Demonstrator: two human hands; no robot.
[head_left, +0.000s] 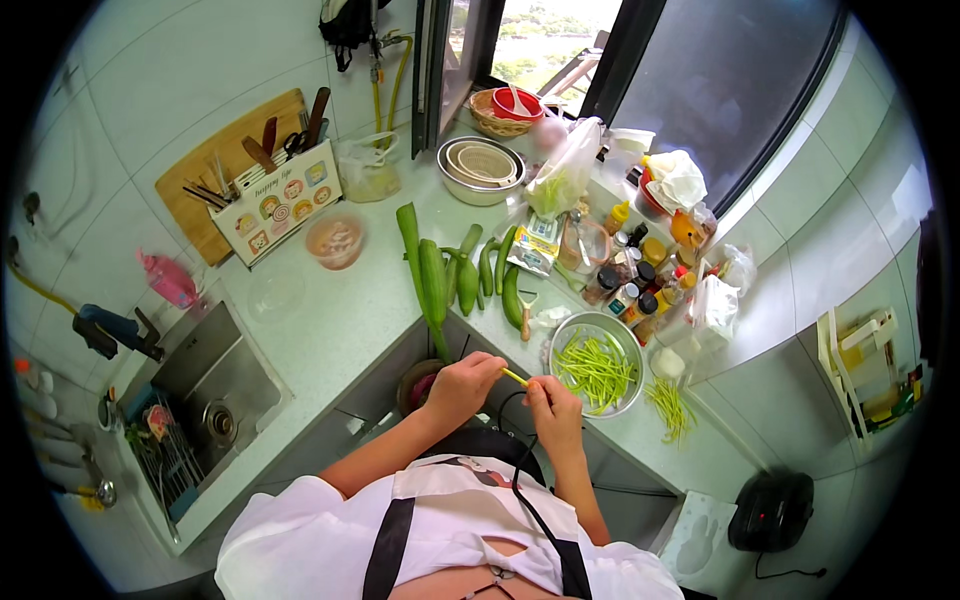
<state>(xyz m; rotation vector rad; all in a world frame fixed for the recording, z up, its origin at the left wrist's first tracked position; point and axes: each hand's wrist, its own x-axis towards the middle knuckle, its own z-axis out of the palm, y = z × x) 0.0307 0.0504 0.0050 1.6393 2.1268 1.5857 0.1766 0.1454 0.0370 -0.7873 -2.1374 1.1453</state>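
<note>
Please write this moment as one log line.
left hand: pinches green stem; right hand: pinches same stem; metal bowl: green stem pieces inside

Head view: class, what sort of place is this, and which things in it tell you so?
Most likely a home kitchen: there is a steel sink, a holder full of knives, and a metal bowl of green stems.

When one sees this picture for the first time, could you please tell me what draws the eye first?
Probably the bright yellow-green stalks heaped in the round metal bowl, to the right of the hands. Next, the left hand and right hand hold a single stalk between them, in front of the counter. Beyond the left hand, long green gourds lie on the counter.
</note>
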